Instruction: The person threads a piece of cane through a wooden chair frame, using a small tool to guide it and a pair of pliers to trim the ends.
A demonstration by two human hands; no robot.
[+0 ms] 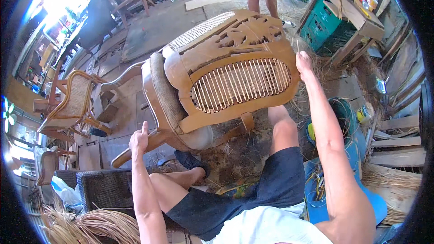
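Fingers of the left hand (138, 142) are clamped round a leg (157, 140) of the brown carved wooden chair (201, 55), tilted at mid-frame; its oval panel of spaced pale strands (242, 85) is strung one way only, crossings not yet seen; its narrower white lattice panel (203, 29) appears woven; the right arm (326, 126) is stretched out, the right hand (304, 61) curled at the chair's right edge, hold unclear.

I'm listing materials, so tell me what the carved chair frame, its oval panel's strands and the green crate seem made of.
Carved chair frame: probably wood, brown and lightly glossy, judging by the sheen and cut-through scrollwork.
Oval panel's strands: likely natural cane, pale, apparently unpainted, in thin strips.
Green crate: seemingly moulded plastic, evenly coloured, with cutout sides.
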